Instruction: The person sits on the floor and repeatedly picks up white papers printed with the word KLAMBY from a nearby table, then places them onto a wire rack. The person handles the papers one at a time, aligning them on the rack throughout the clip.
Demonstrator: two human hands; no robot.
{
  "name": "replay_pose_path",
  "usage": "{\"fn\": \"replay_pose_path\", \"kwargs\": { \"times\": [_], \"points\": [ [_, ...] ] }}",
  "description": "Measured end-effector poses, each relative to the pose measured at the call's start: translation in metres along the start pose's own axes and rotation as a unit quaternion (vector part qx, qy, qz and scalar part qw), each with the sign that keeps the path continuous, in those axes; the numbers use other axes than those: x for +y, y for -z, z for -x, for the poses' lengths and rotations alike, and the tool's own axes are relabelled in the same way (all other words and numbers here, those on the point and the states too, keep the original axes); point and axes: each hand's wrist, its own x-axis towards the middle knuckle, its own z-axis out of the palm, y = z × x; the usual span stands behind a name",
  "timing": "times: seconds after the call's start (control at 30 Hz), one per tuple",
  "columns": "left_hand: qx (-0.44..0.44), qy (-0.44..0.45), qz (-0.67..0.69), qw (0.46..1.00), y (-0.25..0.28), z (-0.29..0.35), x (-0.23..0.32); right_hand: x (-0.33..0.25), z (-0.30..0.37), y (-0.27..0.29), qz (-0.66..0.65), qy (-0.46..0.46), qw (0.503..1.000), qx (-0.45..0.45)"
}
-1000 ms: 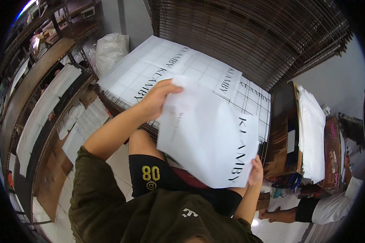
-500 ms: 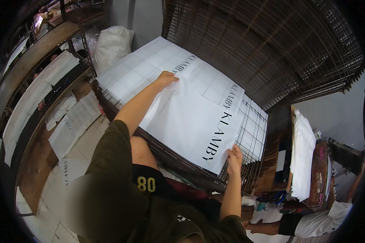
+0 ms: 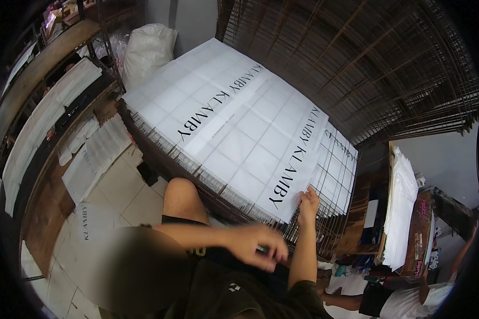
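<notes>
Thin white sheets printed with large black lettering [image 3: 250,154] lie flat on a dark wire drying rack [image 3: 191,165], whose grid shows through them. At the near right corner of the closest sheet, my right hand [image 3: 308,206] has its fingers closed on the edge. My left hand [image 3: 258,247] is off the sheets, in front of my body near the rack's near side. Motion blurs its fingers, so their state and any small thing in them cannot be made out.
More wire grids [image 3: 351,64] stand tilted up behind. A stack of white sheets [image 3: 402,207] stands at right; a shelf with layered sheets [image 3: 48,127] runs along the left. A white sack [image 3: 149,56] stands beyond the rack. Another person [image 3: 410,295] is at lower right.
My left hand let go of the sheet and swung back toward my body. The sheet, lifted and bowed before, now lies flat on the grid. My right hand stays at its corner.
</notes>
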Motion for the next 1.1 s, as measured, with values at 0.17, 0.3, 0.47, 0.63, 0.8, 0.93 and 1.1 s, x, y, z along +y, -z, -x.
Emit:
{"fn": "replay_pose_path", "kwargs": {
  "times": [0.17, 0.3, 0.47, 0.63, 0.8, 0.93, 1.1],
  "points": [
    [-0.188, 0.191, 0.254, 0.929, -0.102, 0.047, -0.096, -0.007, -0.001, -0.007, -0.009, 0.002, 1.0, -0.004],
    [-0.271, 0.411, 0.083, 0.867, -0.099, 0.078, -0.164, -0.005, -0.003, -0.004, 0.015, 0.0, 1.0, 0.017],
    [-0.234, 0.449, 0.082, 0.859, -0.085, 0.075, -0.168, 0.002, -0.004, -0.003, 0.016, 0.012, 0.999, 0.042],
    [-0.197, 0.452, 0.051, 0.868, -0.089, 0.078, -0.181, -0.004, 0.002, -0.01, 0.046, 0.025, 0.997, 0.064],
    [-0.176, 0.467, 0.097, 0.861, -0.081, 0.071, -0.183, 0.005, 0.001, -0.003, 0.064, 0.031, 0.995, 0.071],
    [-0.144, 0.469, 0.116, 0.864, -0.077, 0.073, -0.191, 0.003, 0.001, -0.002, 0.066, 0.021, 0.996, 0.06],
    [-0.121, 0.458, 0.103, 0.874, -0.079, 0.077, -0.198, 0.008, 0.0, -0.004, 0.092, 0.051, 0.991, 0.081]
  ]
}}
